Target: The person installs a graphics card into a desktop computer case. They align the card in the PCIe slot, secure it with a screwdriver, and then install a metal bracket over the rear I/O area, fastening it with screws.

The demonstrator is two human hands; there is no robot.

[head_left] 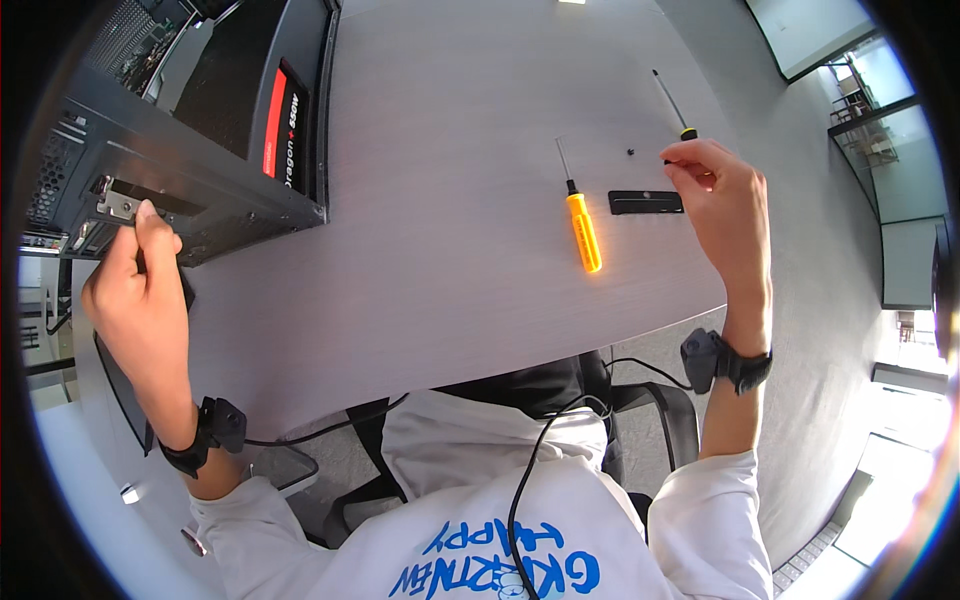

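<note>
At the left stands a dark computer case with a metal slot bracket in its near face. My left hand is closed on the lower edge of that bracket, thumb and fingers pressed together. My right hand is held in a pinch over the right side of the table. A tiny dark bit shows at its fingertips, too small to name. Beside and below that hand lies a black slotted strip. A small dark screw rests on the table left of the fingertips.
A screwdriver with a yellow handle lies mid-table, pointing away. Another screwdriver lies beyond my right hand, its handle partly hidden. The grey table ends in a curved near edge. Black cables run from my wristbands across my lap.
</note>
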